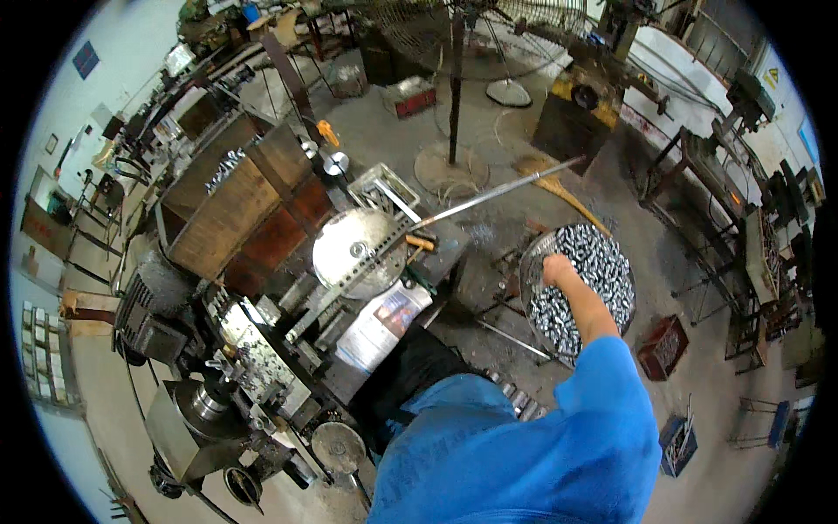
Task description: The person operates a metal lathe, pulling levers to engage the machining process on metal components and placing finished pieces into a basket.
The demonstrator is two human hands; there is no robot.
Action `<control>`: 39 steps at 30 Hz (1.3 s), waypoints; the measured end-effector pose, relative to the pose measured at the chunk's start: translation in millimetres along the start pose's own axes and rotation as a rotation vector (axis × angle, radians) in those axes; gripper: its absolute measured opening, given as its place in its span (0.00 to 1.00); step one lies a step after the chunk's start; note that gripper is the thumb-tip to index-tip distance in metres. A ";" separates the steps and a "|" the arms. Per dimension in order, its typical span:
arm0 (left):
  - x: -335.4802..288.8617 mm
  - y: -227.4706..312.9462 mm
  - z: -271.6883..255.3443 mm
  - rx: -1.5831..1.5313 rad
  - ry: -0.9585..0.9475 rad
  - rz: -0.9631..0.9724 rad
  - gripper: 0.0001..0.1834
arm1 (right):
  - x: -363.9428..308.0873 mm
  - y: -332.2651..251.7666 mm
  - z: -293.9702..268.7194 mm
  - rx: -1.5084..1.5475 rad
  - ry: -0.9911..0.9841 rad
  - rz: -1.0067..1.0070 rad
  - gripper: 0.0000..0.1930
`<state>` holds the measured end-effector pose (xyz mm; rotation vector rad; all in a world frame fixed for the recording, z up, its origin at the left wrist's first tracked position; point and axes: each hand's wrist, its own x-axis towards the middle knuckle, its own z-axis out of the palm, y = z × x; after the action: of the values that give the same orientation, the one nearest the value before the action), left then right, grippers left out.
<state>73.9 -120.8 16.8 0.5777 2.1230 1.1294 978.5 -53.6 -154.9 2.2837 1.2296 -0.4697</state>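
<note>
My right hand (555, 269) is at the left part of a wide round basin (526, 293), with the arm in a blue sleeve reaching over it. Small shiny metal pieces (602, 262) fill the basin in a heap. The fingers look curled down toward the heap; what they hold, if anything, is hidden. My left hand is out of sight. Left of the basin is a machine bench with a round silver disc (353, 249), a long perforated bar (367, 264) across it and a printed paper (384, 327).
A wooden-sided bin (236, 210) stands beyond the machine. A fan on a pole (454, 105) is ahead, with a broom (567, 194) near its base. Right of the basin are a red box (663, 349) and a blue box (678, 447). A lathe-like chuck (208, 403) sits at lower left.
</note>
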 end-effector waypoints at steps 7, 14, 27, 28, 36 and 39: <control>3.9 15.2 7.8 -0.002 -0.027 0.050 0.11 | -4.4 -10.9 -13.9 0.124 0.093 0.007 0.16; -23.0 80.6 25.1 0.136 -0.088 0.338 0.14 | -31.0 -40.7 -36.1 0.481 0.281 0.190 0.16; -107.7 161.3 263.2 -0.286 -0.931 0.318 0.21 | -283.9 -345.5 -221.2 1.178 0.597 -1.946 0.16; -113.8 154.7 265.4 -0.381 -0.893 0.265 0.21 | -291.5 -349.0 -222.0 1.158 0.599 -1.923 0.15; -139.5 150.2 249.2 -0.647 -0.845 0.042 0.15 | -304.1 -360.4 -216.2 1.192 0.654 -1.921 0.16; -135.8 153.3 250.3 -0.677 -0.665 0.336 0.10 | -303.1 -363.6 -221.5 1.018 0.522 -1.945 0.17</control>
<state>359.6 12.3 89.4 0.8402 1.0200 1.4772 524.2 40.1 85.9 0.6742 3.8408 -1.2850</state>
